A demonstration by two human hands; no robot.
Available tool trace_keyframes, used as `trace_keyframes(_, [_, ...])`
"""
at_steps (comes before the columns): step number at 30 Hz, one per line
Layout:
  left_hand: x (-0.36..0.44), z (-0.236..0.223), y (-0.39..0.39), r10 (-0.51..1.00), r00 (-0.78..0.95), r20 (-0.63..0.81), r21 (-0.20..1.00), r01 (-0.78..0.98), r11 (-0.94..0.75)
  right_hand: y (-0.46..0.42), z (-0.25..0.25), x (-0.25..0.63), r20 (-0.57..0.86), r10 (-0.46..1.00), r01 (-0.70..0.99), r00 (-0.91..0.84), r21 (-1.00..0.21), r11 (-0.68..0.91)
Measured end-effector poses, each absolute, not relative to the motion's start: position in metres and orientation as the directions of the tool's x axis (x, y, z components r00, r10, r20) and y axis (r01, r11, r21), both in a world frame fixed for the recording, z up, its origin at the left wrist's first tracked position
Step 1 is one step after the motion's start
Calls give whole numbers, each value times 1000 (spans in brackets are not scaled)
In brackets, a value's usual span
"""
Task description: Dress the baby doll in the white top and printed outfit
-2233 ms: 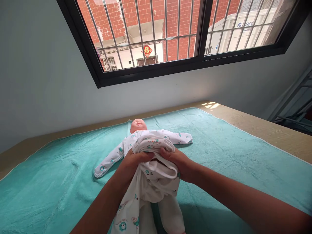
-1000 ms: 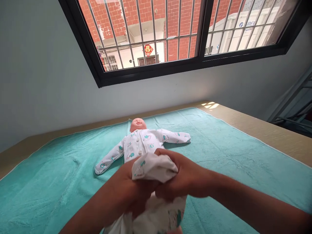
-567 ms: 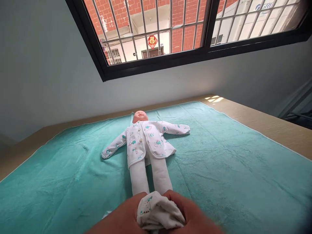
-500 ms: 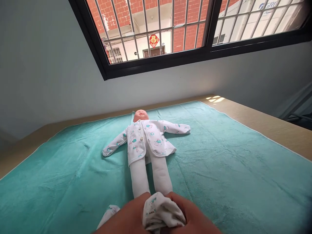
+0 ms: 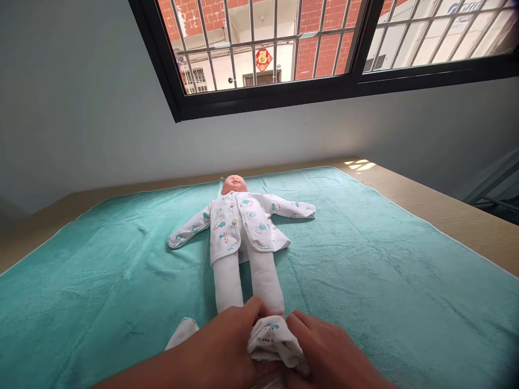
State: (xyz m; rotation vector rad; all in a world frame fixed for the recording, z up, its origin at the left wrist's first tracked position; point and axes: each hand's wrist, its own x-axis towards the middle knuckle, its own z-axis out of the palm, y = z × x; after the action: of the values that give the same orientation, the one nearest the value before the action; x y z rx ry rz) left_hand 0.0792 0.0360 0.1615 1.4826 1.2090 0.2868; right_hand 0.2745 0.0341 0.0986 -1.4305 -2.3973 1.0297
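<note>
A baby doll (image 5: 259, 275) lies on its back, dressed in a white printed jacket (image 5: 223, 229) and white leggings or legs. My left hand (image 5: 231, 337) and my right hand (image 5: 324, 346) are both closed on a bunched white baby garment (image 5: 273, 337) with a teal print. They grip it from either side, at the lower end of the doll's leg on the right. The foot there is hidden, and I cannot tell whether the cloth is a sock or a trouser leg. More white cloth (image 5: 182, 330) shows beyond my left forearm.
A teal towel (image 5: 385, 270) covers most of the wooden table (image 5: 466, 213). Behind the table stand a grey wall (image 5: 263, 140) and a black-framed barred window (image 5: 267, 100). A dark metal frame (image 5: 497, 178) is off the table's right side.
Both hands have moved a little up toward the doll's leg, and the bunched garment sits closer to its lower end. More of both hands shows. The view has shifted slightly.
</note>
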Motion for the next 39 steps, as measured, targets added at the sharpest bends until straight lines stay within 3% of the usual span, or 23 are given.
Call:
trace_keyframes(3, [77, 171, 35, 760, 416, -499, 807, 543, 233, 32, 100, 277, -206, 815, 629, -541, -743, 230])
trace_keyframes(9, [68, 172, 36, 780, 473, -410, 851, 507, 140, 30, 112, 280, -136, 787, 398, -602, -905, 148])
trace_keyframes(14, [67, 180, 41, 770, 555, -316, 883, 469, 24, 26, 116, 288, -145, 864, 521, -481, -840, 149])
trace_keyframes(17, [69, 176, 43, 774, 579, -255, 896, 443, -36, 25, 113, 292, -74, 860, 459, -506, -867, 195])
trace_keyframes(19, [70, 169, 45, 770, 620, -151, 888, 428, -171, 27, 111, 293, 22, 836, 377, -549, -886, 271])
trace_keyframes(22, [70, 159, 47, 719, 695, 20, 732, 479, -484, 34, 108, 295, 143, 816, 279, -560, -895, 348])
trace_keyframes(24, [69, 156, 50, 715, 696, 67, 593, 549, -590, 40, 108, 296, 153, 840, 259, -521, -909, 327])
trace_keyframes(29, [67, 156, 56, 823, 565, 58, 512, 691, -510, 52, 115, 298, 96, 878, 217, -469, -951, 220])
trace_keyframes(32, [66, 162, 59, 846, 528, 69, 495, 718, -489, 62, 117, 300, -33, 879, 147, -476, -988, 43])
trace_keyframes(35, [66, 171, 61, 865, 501, -31, 696, 632, -341, 77, 118, 305, -145, 828, 104, -541, -989, -105])
trace_keyframes(37, [64, 173, 63, 860, 495, -126, 824, 535, -188, 90, 118, 312, -152, 798, 139, -583, -987, -86])
trace_keyframes(39, [60, 169, 66, 840, 484, -247, 880, 476, -16, 103, 117, 319, -131, 772, 212, -623, -977, 6])
